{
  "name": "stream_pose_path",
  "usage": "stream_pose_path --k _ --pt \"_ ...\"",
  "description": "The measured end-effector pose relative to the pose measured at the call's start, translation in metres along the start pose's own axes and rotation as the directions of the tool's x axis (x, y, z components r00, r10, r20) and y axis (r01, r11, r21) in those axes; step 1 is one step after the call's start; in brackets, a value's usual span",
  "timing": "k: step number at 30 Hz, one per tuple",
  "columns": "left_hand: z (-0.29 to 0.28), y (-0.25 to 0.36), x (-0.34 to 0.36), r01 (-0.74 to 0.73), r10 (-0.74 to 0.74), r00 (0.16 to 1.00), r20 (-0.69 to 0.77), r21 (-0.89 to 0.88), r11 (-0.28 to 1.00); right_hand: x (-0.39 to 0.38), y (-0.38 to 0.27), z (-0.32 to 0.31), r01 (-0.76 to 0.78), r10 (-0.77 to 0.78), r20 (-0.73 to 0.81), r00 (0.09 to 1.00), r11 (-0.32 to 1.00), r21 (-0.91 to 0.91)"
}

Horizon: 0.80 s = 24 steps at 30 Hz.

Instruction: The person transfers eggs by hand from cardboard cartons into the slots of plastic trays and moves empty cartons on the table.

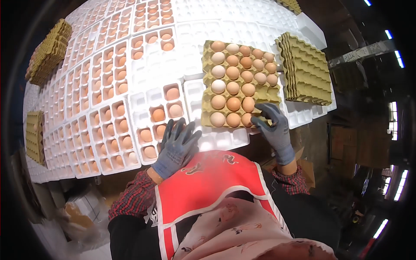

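My left hand (pixel 175 149), in a blue-grey glove, rests palm down over the near right edge of a partly filled white foam egg tray (pixel 139 100). Its fingers stretch over the cells near a brown egg (pixel 175 111); anything beneath them is hidden. To the right, a yellow-green pulp egg flat (pixel 266 94) holds brown and pale eggs, with bare cups at its right front. My gloved right hand (pixel 276 133) is at that corner. Its thumb and fingers are bent but apart, close beside a brown egg (pixel 247 119) at the front; no egg shows between them.
Egg-filled white foam trays (pixel 113 130) cover the left of the table. More foam trays (pixel 197 32) with bare cells lie behind. Pulp flats are stacked at the right (pixel 307 69) and far left (pixel 51 51). A cardboard box (pixel 305 168) stands below my right forearm.
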<state>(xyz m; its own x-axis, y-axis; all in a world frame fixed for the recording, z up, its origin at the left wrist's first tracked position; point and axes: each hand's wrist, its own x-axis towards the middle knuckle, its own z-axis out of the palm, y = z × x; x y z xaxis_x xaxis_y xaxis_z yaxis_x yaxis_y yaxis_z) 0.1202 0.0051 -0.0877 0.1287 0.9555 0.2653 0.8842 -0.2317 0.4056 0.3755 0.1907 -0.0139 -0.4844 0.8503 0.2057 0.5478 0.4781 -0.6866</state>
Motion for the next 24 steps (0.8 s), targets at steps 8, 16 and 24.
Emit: stream_pose_path --k 8,16,24 --pt "-0.004 0.063 0.106 -0.005 0.003 0.998 0.056 0.032 0.999 -0.007 0.028 0.009 0.332 -0.266 0.278 0.923 0.915 -0.228" --pt "-0.004 0.042 0.131 0.119 -0.082 0.988 0.131 -0.306 0.945 0.029 0.058 -0.025 -0.364 0.098 0.369 0.924 0.516 0.776" --pt "0.013 0.045 0.170 -0.024 -0.090 0.963 0.254 0.415 0.910 0.053 0.039 0.003 0.435 -0.274 0.417 0.866 0.825 -0.361"
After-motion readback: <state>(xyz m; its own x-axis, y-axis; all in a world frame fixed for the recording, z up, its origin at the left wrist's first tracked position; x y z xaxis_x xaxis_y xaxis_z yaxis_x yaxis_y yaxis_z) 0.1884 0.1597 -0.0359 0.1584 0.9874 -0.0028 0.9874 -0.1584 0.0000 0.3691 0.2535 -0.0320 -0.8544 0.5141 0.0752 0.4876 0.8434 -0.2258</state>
